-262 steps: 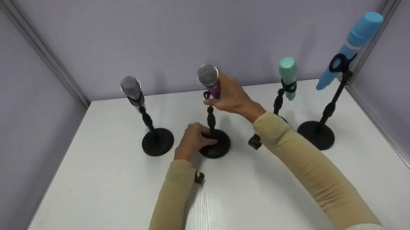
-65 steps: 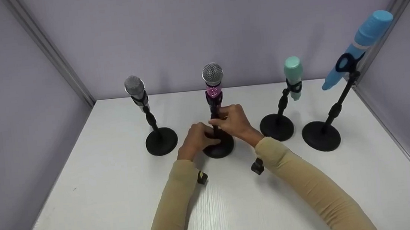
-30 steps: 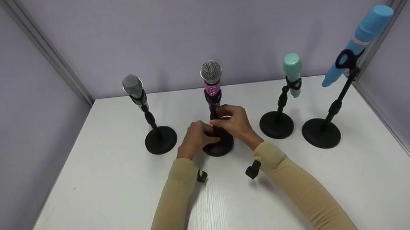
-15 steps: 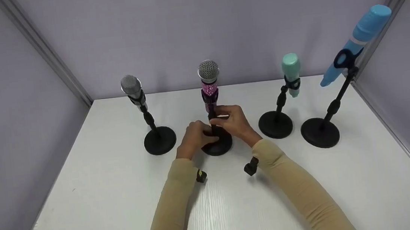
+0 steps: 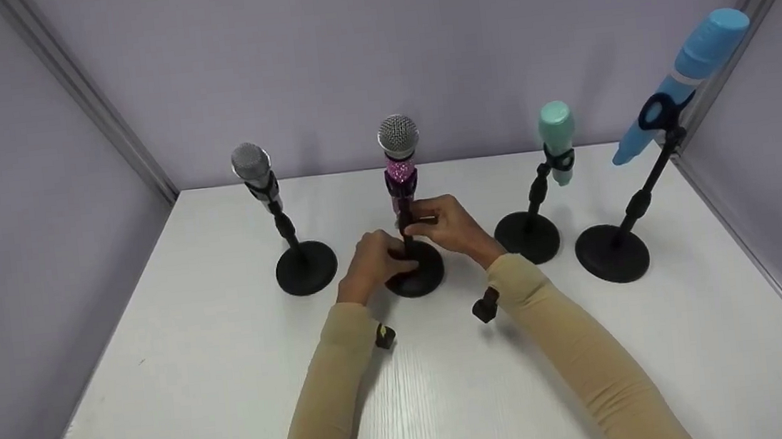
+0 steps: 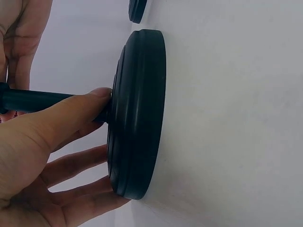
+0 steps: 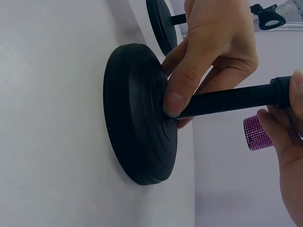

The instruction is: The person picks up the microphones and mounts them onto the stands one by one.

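A pink glitter microphone [image 5: 400, 168] with a silver mesh head sits in the clip of a black desk stand [image 5: 421, 280], mid-table. My left hand [image 5: 372, 263] grips the foot of its pole, thumb against the round base [image 6: 139, 113] in the left wrist view. Higher up, my right hand [image 5: 448, 227] pinches the pole at its collar [image 7: 282, 92], just below the microphone. The microphone's pink studded tail [image 7: 256, 134] shows beside those fingers in the right wrist view. The base stands flat on the white table [image 5: 198, 381].
A silver microphone [image 5: 251, 163] on its stand is at the left. Right of my hands stand a mint green microphone [image 5: 557, 130] and a taller blue one [image 5: 710, 49], each on a black stand. Grey walls [image 5: 374, 49] enclose the back and sides.
Earlier, my right hand held the pink microphone beside the clip; now the microphone rests in the clip and that hand is lower, on the pole. My left hand has stayed at the base.
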A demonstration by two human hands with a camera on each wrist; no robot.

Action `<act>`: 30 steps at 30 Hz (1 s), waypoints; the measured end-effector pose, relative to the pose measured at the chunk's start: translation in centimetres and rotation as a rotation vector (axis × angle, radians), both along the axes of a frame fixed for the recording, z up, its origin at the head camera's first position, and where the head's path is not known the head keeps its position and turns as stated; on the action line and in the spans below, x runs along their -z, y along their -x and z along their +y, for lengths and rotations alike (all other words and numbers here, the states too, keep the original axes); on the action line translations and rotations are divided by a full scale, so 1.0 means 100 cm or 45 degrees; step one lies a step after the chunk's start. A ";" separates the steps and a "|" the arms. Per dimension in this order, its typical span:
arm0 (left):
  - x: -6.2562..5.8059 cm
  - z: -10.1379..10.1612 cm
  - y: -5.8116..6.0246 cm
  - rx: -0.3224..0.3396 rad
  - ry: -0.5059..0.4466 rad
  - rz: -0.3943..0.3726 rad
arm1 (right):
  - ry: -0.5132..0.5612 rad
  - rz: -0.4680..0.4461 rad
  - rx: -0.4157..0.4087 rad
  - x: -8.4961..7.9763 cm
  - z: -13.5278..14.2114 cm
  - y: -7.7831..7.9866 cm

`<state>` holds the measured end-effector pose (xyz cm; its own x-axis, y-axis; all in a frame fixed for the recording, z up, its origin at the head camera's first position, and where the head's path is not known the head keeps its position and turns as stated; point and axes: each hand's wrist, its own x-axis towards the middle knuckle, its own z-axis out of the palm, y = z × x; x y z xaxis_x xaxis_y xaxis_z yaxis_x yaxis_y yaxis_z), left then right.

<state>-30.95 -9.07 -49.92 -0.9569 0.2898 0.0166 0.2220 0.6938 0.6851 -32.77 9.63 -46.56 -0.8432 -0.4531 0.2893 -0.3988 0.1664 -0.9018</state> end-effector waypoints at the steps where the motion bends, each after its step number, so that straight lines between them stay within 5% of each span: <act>1: 0.000 0.000 0.000 -0.002 -0.001 -0.003 | -0.013 0.005 -0.016 -0.001 0.001 0.000; 8: -0.001 0.001 0.000 -0.008 0.001 0.013 | -0.160 0.066 -0.036 -0.017 0.005 0.000; 18: 0.002 0.000 0.000 -0.003 -0.011 0.011 | -0.376 0.244 0.110 -0.037 -0.001 -0.004; 30: 0.003 0.000 0.000 -0.003 -0.001 -0.001 | -0.434 0.249 0.060 -0.049 -0.007 -0.001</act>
